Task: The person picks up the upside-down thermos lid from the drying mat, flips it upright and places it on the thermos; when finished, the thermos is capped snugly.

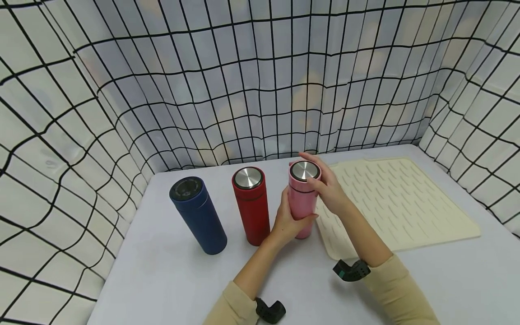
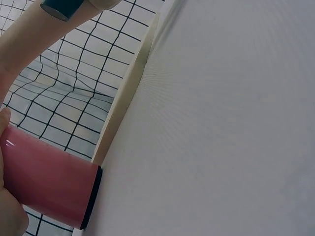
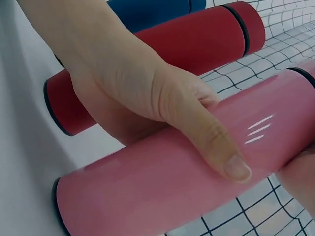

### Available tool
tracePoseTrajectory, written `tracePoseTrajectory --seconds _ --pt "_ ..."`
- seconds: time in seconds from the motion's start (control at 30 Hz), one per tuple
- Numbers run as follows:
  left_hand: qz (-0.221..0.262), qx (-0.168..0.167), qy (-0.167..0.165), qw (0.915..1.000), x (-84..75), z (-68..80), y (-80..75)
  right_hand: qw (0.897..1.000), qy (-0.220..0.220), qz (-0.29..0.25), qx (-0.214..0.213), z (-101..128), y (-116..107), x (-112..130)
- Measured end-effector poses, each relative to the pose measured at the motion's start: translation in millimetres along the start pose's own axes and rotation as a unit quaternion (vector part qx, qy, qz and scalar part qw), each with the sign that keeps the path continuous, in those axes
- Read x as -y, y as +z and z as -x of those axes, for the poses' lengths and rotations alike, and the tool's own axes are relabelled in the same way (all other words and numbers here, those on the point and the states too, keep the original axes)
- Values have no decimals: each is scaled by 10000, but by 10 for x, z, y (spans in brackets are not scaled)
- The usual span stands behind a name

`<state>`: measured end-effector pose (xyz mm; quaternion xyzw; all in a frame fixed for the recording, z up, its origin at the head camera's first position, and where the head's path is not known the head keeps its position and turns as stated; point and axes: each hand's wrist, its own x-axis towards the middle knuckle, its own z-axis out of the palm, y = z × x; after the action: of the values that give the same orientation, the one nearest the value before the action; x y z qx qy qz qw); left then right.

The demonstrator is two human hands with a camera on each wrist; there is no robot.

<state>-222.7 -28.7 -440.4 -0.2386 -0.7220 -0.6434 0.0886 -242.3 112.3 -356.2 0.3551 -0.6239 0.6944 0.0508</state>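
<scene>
Both hands are on a pink thermos with a steel-topped lid, standing at the mat's left edge. My left hand grips its body low down; in the right wrist view the thumb of that left hand lies across the pink side. Fingers and thumb of my right hand hold the lid from the right. The dark-rimmed base shows close to the tabletop in the left wrist view. Just left of it stands a red thermos, and farther left a blue thermos with a dark top.
A cream ridged mat covers the right part of the white table. Black netting hangs before pale cloth at the back and along both sides. Each wrist wears a small black camera, such as the right one.
</scene>
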Motion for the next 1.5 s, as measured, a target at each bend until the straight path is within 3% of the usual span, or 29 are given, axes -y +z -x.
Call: tracePoseTrajectory --seconds 0.1,0.33,0.47,0.57,0.67,0.97,1.1,1.27,1.37,1.5 --pt "19 -32 16 10000 0 2 -10 9999 14 -139 37 13 -15 -19" --pt "-16 4 48 10000 -1 -3 -9 9967 480 -49 -659 -9 65 11" --pt "-53 -6 -36 10000 -2 13 1 9969 581 -436 -314 8 47 -7" --pt "-57 -37 -128 9999 -1 27 3 9953 452 -855 111 34 1 -34" --pt "-56 -60 -221 9997 -8 29 4 9940 313 -1023 228 58 -41 -80" --pt "18 24 -90 10000 -15 20 2 9937 365 -781 -718 55 31 -101" --pt "50 65 -20 10000 -2 17 -8 9974 442 -540 -183 38 16 -48" --pt "40 -15 -92 9999 11 20 -7 9933 390 -866 664 8 -39 -25" --pt "24 15 -148 9999 6 17 0 9928 207 -1017 604 5 -59 -66" --pt "-87 7 -124 9999 -13 10 7 9962 126 -860 74 18 -37 -92"
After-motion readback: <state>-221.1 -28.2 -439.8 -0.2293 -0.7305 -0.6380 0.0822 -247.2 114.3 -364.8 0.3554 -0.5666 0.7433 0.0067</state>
